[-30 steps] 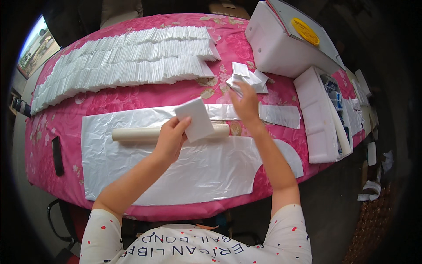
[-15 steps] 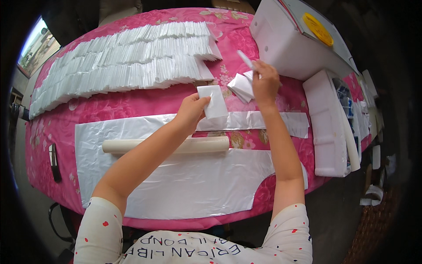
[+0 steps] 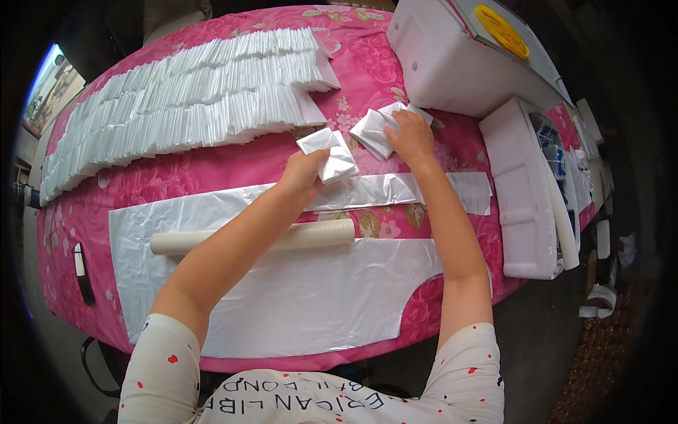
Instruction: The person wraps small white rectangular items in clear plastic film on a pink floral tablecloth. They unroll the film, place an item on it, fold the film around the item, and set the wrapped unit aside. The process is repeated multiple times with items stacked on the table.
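Note:
My left hand is closed on folded white plastic squares, its thumb lying on top of them. They overlap at slightly different angles, just above the table. To the right, my right hand reaches over a small loose pile of similar folded squares. Its thumb and fingers press together on a square at the pile's right side, and the fingertips are partly hidden. Beneath my forearms lie a flat white plastic sheet, a long folded strip of it and a pale roll or tube.
Long rows of folded white squares stand packed at the far left of the pink flowered tablecloth. At the right are a white foam box with a yellow ring on top and a foam tray. A dark-and-white object lies left.
My right hand has come down from holding a folded square raised and now rests at the loose pile. In my left hand a second square shows over the first. The whole view has shifted slightly.

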Tool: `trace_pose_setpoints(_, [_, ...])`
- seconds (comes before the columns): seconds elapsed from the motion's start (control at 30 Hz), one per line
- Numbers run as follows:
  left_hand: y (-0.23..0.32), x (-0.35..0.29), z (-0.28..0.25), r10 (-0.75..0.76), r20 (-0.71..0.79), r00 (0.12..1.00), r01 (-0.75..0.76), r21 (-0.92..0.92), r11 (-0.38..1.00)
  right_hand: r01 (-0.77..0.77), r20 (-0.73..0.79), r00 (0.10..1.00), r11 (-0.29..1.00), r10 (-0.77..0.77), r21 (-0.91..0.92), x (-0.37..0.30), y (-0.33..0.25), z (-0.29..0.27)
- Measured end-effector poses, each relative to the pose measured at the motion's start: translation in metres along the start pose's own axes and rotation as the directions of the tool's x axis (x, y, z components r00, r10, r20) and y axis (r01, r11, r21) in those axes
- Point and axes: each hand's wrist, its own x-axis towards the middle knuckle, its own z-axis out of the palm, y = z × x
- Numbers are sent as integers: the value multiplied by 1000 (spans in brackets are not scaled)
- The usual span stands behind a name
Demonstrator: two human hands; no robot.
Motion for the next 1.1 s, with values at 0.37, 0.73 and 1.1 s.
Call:
trace_pose_setpoints(0.37, [0,0,-11,-7,-38,999,9,56,998,230,-135,969,953,-206,197,-11,-31,3])
trace_pose_setpoints(0.73, [-2,1,-1,34,-9,999,-34,-19,999,-70,135,990,987,50,146,-9,-90,-31])
trace_pose_setpoints(1.1, [5,-9,-5,-48,-88,995,44,-45,998,-48,-276,959,998,60,50,0,-29,-12])
